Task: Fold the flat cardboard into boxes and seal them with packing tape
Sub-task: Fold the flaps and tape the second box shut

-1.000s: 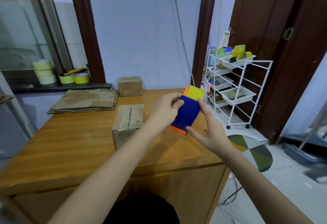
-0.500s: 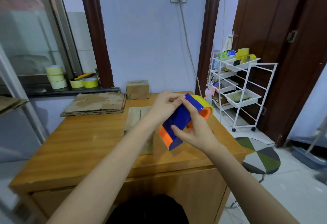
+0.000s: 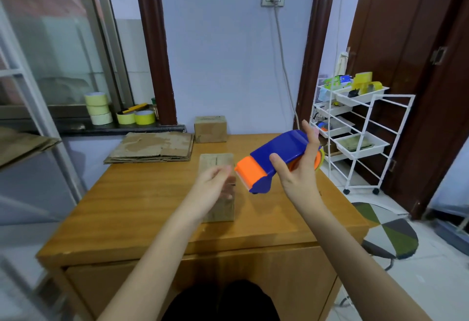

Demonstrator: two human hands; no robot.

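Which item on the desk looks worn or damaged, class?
The stack of flat cardboard at the desk's back left: its top sheet is scuffed and stained, with ragged edges. The two folded boxes look intact.

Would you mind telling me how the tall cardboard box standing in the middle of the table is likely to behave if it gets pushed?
The cardboard box stands tall on a narrow base, so it may tip rather than slide. It looks small and probably light. The table looks smooth, so a low push might slide it.

The left hand [image 3: 215, 183] is motion-blurred, hiding part of the box [image 3: 218, 210].
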